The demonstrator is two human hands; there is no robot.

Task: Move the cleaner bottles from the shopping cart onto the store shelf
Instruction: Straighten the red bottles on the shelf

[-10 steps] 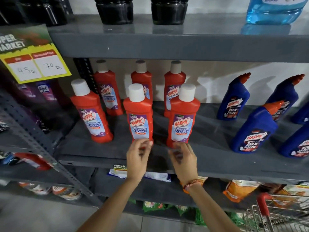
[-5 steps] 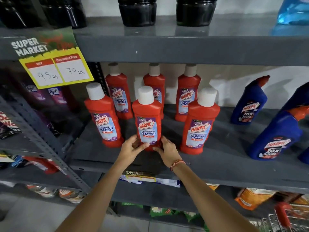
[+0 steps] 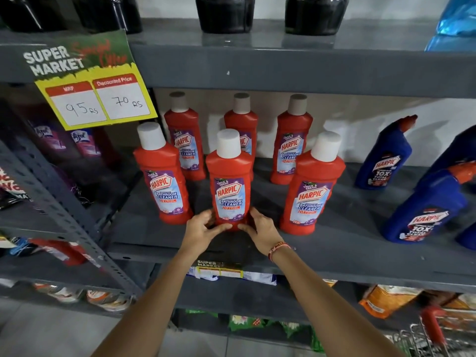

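1. Red plastic is filling the gap between the two hands: the left hand (image 3: 203, 229) and the right hand (image 3: 260, 231) are cupping the base of the middle front bottle (image 3: 228, 186) from either side, with the fingers (image 3: 222, 227) curling narrowly around its foot and the thumbs nearly meeting in front of it.
2. The grip is looking light, more a steadying or nudging hold than a lift; whether the bottle is resting fully on the shelf (image 3: 334, 243) I cannot tell for certain, but its base is sitting level with its neighbours.
3. This bottle is standing upright, its long axis vertical, white cap on top and label facing the camera. It is lying straight ahead of both hands, which are equally near, so any coming move is probably a small push back or a straightening, then a release.
4. Just beside it, the left front bottle (image 3: 162, 176) and the right front bottle (image 3: 311, 186) are flanking it with small gaps, and three more red bottles (image 3: 242, 124) are lined up behind.
5. Further right, blue bottles (image 3: 383, 155) are standing well apart from the red group.
6. A price sign (image 3: 100, 99) is hanging from the shelf above at left.
7. The shopping cart (image 3: 438, 336) is showing only as a corner at lower right; what it contains is hidden.
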